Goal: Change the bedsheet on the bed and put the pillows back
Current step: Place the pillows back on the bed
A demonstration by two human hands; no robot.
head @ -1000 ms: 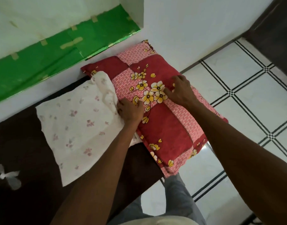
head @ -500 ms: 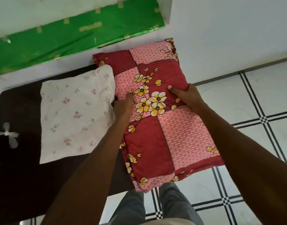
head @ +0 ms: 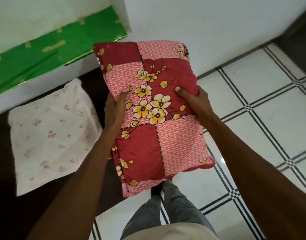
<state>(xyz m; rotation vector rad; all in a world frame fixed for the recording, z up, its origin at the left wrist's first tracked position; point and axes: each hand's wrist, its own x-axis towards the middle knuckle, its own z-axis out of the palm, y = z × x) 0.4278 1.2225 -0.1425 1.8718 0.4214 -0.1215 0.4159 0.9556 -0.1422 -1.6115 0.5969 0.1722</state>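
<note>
**Carrying the red pillow clear of the bed**

While both hands are holding the plump red-and-pink patchwork pillow with yellow flowers (head: pixel 152 115) out in front of the body, the thing to watch is an even hold. Nearest the camera, the person's grey trouser legs (head: pixel 167 210) are standing on the white floor tiles with black lines (head: pixel 263 129), just beside the bed edge. The left hand (head: pixel 114 110) is gripping the pillow's left side, thumb on top and the other fingers hidden underneath; the right hand (head: pixel 195 103) is doing the same on the right side, its thumb denting the cloth. So each grip is pinching the pillow between thumb and fingers. The pillow is hanging in the air, partly over the floor, partly over the dark brown bed surface (head: pixel 5 196).

Further off, the flat white pillow with small pink flowers (head: pixel 50 135) is lying on that bed, near the wall with green taped sheeting (head: pixel 36 61). Judging from this, the red pillow wants setting well aside, level, so the sheet can come off freely.
</note>
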